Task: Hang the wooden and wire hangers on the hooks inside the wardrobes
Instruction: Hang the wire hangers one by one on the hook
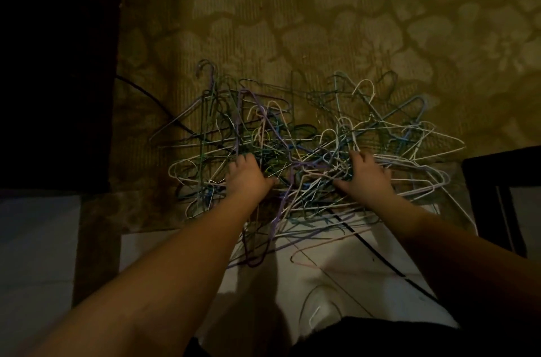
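A tangled pile of wire hangers (304, 134) in white, purple, green and blue lies on the patterned carpet (292, 20), spilling onto the white tile. My left hand (248, 176) reaches into the left middle of the pile, fingers dipped among the wires. My right hand (369, 175) lies on the right part of the pile, fingers spread over white hangers. Whether either hand grips a wire is hidden by the tangle and the dim light. No wooden hanger and no wardrobe hook shows.
A dark piece of furniture (55, 64) fills the left side. A dark frame (497, 198) stands at the right edge. A black cable (377, 254) runs across the white tile floor (345, 283) near my legs. One pale hanger (316, 257) lies apart on the tile.
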A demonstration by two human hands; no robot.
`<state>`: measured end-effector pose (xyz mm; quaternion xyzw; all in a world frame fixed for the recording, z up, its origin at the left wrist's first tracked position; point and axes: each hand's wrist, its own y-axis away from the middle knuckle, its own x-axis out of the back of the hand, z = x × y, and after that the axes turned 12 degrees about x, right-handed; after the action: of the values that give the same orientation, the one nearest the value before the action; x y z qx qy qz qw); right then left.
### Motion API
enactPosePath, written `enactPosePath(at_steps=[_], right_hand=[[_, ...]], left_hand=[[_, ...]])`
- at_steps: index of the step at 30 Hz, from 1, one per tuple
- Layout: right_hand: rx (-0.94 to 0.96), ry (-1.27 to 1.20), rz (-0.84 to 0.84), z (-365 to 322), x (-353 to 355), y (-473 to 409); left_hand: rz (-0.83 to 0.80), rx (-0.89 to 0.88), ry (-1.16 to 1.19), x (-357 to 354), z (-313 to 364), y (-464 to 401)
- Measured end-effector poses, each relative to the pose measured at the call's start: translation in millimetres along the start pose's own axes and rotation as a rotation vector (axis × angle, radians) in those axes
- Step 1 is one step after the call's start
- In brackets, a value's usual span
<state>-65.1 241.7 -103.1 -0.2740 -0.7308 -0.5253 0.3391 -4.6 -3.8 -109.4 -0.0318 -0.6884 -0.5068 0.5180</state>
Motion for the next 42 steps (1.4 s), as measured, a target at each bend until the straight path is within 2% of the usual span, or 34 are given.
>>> enactPosePath(at_steps=[4, 9, 13, 22, 31, 34, 36, 39, 42], right_hand=[[-0.048, -0.135, 0.057, -9, 6, -3], [-0.056, -0.369, -0.011, -13, 5, 1], [-0.01, -0.523, -0.008, -30, 2, 10], [-0.026, -0.834, 0.044, -39, 13, 26], [-0.042, -1.156, 0.028, -33, 11, 29], [0.012, -1.082, 0.014, -36, 20, 31], [0.086, -0.884, -0.007, -41, 32, 34], [0.128, -0.831, -0.024, -41, 46, 37], [0.154, -0.775, 0.013, -42, 54, 39]], left_hand=[[-0.007, -0.024, 0.065, -1, 9, 7], [-0.324, -0.015, 0.158, -18, 15, 12], [-0.245, 0.049, 0.181, -18, 23, 17], [-0.483, 0.061, 0.783, -14, 44, 34], [-0.616, 0.185, 1.004, -14, 50, 37], [-0.685, 0.219, 1.174, -9, 51, 38], [-0.78, 0.221, 1.188, -2, 49, 39], [-0.932, 0.166, 1.215, 10, 47, 44], [-0.909, 0.137, 1.254, 17, 49, 47]])
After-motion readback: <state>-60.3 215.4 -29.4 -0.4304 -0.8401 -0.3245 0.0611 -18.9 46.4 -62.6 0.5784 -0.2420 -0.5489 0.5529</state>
